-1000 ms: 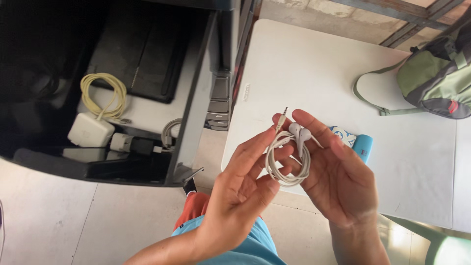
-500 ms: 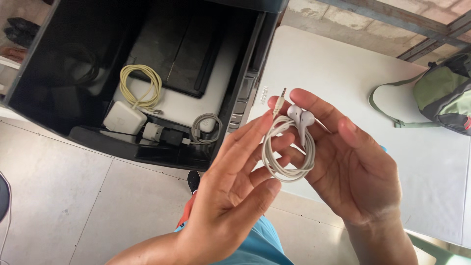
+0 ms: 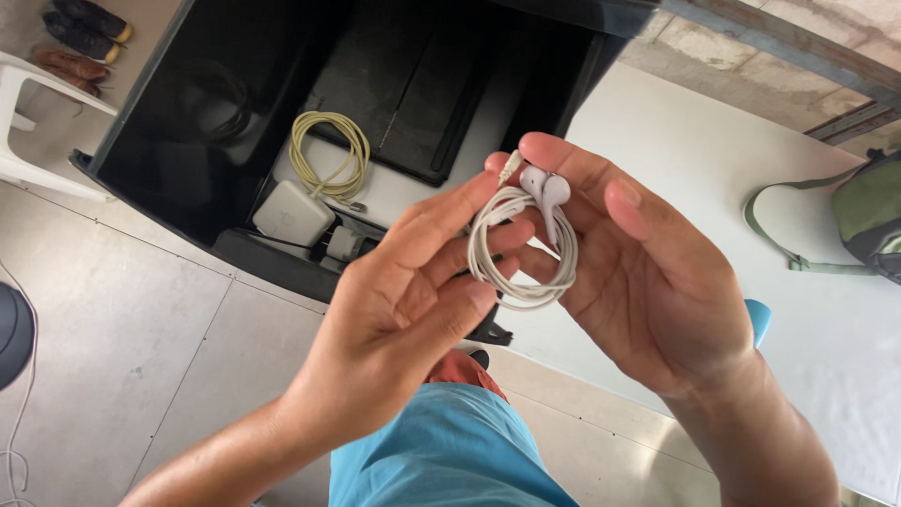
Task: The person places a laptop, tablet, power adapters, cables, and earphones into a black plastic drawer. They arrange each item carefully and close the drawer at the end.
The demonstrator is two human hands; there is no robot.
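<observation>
Coiling the white earphones, your right hand grips the loop while your left hand pinches it; next, tuck the plug end carefully.

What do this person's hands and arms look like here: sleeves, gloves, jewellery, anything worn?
Both are bare: the left hand and right hand show no gloves, rings, watch or bands. Both forearms are uncovered to the picture's edge, with no sleeve in view. Fingernails are short and unpainted.
</observation>
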